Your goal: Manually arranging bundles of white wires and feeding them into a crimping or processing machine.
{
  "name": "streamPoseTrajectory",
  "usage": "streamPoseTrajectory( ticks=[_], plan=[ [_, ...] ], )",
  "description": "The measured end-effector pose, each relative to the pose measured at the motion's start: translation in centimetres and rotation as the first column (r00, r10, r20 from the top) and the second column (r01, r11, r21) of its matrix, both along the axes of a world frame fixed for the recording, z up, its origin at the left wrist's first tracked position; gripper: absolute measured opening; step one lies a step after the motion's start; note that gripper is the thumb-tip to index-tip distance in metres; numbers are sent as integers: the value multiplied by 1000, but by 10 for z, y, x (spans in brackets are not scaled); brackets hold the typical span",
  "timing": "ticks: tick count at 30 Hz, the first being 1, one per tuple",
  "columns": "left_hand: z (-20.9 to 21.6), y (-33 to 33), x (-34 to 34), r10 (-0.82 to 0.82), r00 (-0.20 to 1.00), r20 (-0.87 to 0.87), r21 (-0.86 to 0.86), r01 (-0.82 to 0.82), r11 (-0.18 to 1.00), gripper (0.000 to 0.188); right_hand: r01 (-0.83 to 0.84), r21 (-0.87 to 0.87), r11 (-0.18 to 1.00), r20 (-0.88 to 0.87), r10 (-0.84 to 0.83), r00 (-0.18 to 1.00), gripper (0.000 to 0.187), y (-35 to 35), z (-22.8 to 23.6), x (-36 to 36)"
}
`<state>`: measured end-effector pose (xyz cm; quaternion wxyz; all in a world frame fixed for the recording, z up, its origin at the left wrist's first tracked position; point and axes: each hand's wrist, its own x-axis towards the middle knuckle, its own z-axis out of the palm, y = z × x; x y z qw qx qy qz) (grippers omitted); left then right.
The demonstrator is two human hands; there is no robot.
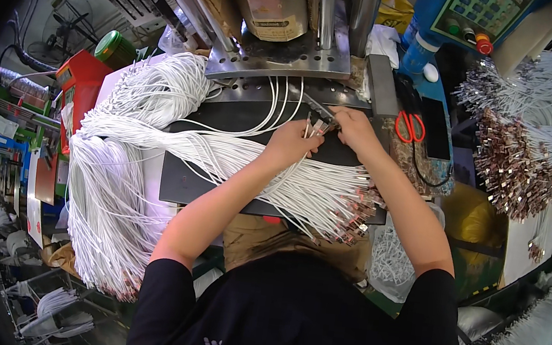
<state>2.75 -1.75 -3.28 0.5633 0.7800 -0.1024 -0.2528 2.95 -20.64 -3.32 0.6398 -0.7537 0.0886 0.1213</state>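
My left hand [291,142] is closed around the ends of a few white cables, whose small metal plugs stick out by the fingertips. Close beside it, my right hand [355,131] pinches at a small metal mold bar [316,106] near the front of the press; what exactly its fingertips hold is hidden. Some white cables [273,113] loop from the press toward the left. Below my left hand, a thick bundle of white cables [223,156] lies across the black work plate [181,187], with coppery and silver plug ends [352,227] fanned out at the right.
A steel press [279,66] stands ahead. Red-handled scissors [410,127] lie to the right, below a control panel [478,16] with a red button. More cable bundles sit at the left [110,207] and far right [518,161]. A clear bag of white scraps [392,256] hangs near my right elbow.
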Motion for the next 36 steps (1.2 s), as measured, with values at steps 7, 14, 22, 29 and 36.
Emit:
streamPoseTrajectory(
  ticks=[7, 14, 22, 29, 36],
  plan=[
    [-3, -1, -8, 50, 991, 121, -17, -48, 999, 20, -8, -218, 976, 252, 64, 966, 42, 6, -3, -11],
    [11, 6, -1, 145, 960, -238, -247, -204, 947, 22, -39, -146, 989, 211, 70, 975, 37, -7, -5, -6],
    [14, 11, 21, -41, 923, -383, -22, 36, 999, 31, -126, -84, 988, 190, 140, 972, 33, -21, -9, -5],
    [10, 8, 14, 6, 919, -393, -180, -83, 980, 34, -135, -139, 981, 310, 172, 935, 36, -15, -10, -10],
    [4, 14, 20, -26, 943, -332, -200, -44, 979, 33, -145, -207, 967, 216, 190, 958, 37, -29, -6, -7]
  ],
)
